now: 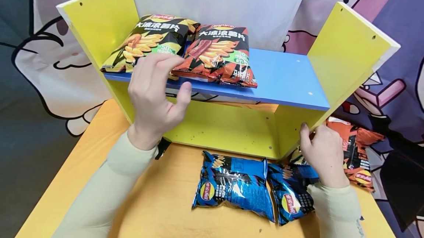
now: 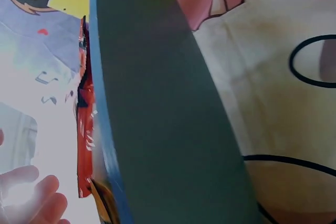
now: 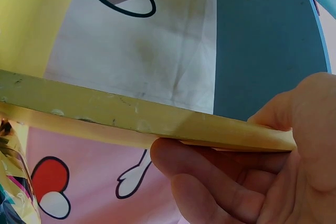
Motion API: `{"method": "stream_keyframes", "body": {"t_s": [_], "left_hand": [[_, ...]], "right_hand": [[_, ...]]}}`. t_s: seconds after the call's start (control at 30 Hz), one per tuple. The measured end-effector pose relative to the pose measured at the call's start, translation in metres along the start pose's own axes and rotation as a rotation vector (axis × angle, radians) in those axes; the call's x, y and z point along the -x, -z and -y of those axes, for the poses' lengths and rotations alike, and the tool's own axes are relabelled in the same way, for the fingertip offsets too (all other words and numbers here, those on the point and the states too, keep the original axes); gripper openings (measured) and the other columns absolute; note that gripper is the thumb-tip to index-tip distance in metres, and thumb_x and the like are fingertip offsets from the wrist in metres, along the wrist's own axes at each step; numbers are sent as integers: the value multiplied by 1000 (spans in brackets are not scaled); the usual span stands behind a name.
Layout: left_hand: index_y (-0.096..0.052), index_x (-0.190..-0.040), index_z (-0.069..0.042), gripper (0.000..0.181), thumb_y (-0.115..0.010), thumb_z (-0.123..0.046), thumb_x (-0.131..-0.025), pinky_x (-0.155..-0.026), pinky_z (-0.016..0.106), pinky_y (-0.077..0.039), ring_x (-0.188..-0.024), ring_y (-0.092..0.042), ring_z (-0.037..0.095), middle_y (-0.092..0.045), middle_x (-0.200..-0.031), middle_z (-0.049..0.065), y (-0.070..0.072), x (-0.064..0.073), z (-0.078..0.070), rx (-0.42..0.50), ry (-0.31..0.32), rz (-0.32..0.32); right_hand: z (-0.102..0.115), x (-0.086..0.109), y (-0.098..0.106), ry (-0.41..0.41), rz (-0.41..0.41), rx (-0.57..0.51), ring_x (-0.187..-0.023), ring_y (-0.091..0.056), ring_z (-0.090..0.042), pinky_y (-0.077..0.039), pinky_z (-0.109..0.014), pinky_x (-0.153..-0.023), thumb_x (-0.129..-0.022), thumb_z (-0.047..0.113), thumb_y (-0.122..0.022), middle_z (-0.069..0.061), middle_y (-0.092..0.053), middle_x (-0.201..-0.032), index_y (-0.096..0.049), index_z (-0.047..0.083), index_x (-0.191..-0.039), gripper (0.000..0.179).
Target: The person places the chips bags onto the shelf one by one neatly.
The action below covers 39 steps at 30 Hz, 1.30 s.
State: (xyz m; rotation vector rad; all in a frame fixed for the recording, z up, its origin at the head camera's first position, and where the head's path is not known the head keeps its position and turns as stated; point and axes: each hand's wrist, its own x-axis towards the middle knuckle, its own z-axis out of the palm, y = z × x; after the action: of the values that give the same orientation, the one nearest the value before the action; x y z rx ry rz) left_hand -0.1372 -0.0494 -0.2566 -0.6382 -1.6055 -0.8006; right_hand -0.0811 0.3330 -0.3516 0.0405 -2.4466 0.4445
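Observation:
My left hand [image 1: 155, 94] is raised in front of the blue shelf board [image 1: 285, 72], its thumb and fingers spread apart with nothing between them. Just behind it, a yellow-and-black chip bag [image 1: 155, 39] leans on the board at the left. Beside that lies a red chip bag [image 1: 218, 54], its lower end overhanging the board's front edge. My right hand [image 1: 326, 153] grips the front edge of the shelf's right side panel [image 1: 351, 54]. In the right wrist view the thumb lies on one face of that yellow panel [image 3: 131, 114] and the fingers [image 3: 205, 171] on the other.
Two blue chip bags [image 1: 235, 186] lie on the orange-yellow tabletop [image 1: 159, 201] before the shelf. Outside the right panel is another red chip bag [image 1: 361, 149]. A yellow bottom board [image 1: 222, 124] spans the lower compartment. Cartoon-print cloth [image 1: 66, 57] hangs behind.

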Motion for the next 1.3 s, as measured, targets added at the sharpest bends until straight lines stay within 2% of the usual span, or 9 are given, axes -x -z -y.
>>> {"method": "stream_keyframes", "body": {"t_s": [0.2, 0.37, 0.5, 0.63, 0.7, 0.87, 1.0, 1.17, 1.3], "left_hand": [[-71, -104, 3, 48, -54, -40, -90, -84, 39, -44, -87, -60, 39, -70, -95, 21, 14, 25, 7, 99, 79, -142], [-64, -100, 8, 45, -56, -33, -84, -84, 30, -42, -83, -58, 39, -67, -91, 24, 27, 47, 20, 116, 165, -266], [-61, -102, 8, 46, -55, -30, -78, -87, 30, -42, -93, -60, 34, -66, -95, 24, 39, 61, 37, 84, 260, -343], [-58, -109, 5, 52, -56, -33, -73, -93, 29, -40, -108, -55, 26, -63, -109, 17, 51, 69, 52, 72, 379, -421], [-56, -116, 4, 58, -58, -34, -71, -96, 29, -40, -114, -52, 25, -60, -118, 13, 56, 73, 59, 90, 440, -433], [-48, -134, 4, 65, -61, -23, -76, -102, 31, -38, -127, -47, 29, -52, -136, 14, 67, 89, 75, 173, 559, -328], [-41, -143, 3, 67, -60, -7, -80, -105, 32, -35, -132, -44, 30, -47, -145, 16, 70, 111, 100, 251, 635, -224], [-38, -150, -1, 71, -59, 7, -82, -101, 26, -41, -128, -49, 22, -48, -145, 10, 70, 135, 135, 438, 739, -120], [-39, -152, -4, 70, -56, 14, -86, -97, 21, -48, -124, -51, 20, -51, -140, 8, 71, 148, 150, 582, 815, 7]], "right_hand": [[0, 0, -1, 13, -14, 3, -42, -36, -17, -24, -29, -38, -103, 24, -53, -7, -47, -48, -51, 9, -59, 47], [-1, 0, -1, 22, -21, 3, -42, -38, -18, -24, -29, -38, -103, 23, -54, -8, -48, -49, -50, 9, -60, 45], [-1, 1, -2, 30, -26, 3, -42, -40, -20, -25, -29, -40, -103, 23, -54, -9, -49, -49, -50, 9, -61, 44], [-1, 1, -2, 30, -26, 3, -42, -39, -19, -24, -30, -39, -103, 23, -54, -8, -48, -49, -49, 10, -60, 45], [-1, 1, -2, 28, -26, 2, -42, -39, -19, -24, -29, -39, -103, 23, -54, -8, -48, -49, -49, 10, -60, 45], [-1, 0, -2, 23, -24, -1, -42, -39, -18, -25, -29, -39, -103, 23, -54, -7, -48, -48, -50, 10, -61, 45], [0, 0, -2, 18, -17, 2, -42, -37, -18, -25, -29, -38, -103, 24, -54, -6, -46, -48, -49, 10, -60, 45], [0, 1, -2, 7, -9, 0, -42, -36, -18, -25, -30, -38, -103, 24, -54, -5, -45, -48, -49, 10, -60, 46], [0, 0, -2, 14, -14, 1, -42, -36, -18, -24, -30, -38, -103, 24, -54, -5, -45, -48, -49, 10, -61, 44]]}}
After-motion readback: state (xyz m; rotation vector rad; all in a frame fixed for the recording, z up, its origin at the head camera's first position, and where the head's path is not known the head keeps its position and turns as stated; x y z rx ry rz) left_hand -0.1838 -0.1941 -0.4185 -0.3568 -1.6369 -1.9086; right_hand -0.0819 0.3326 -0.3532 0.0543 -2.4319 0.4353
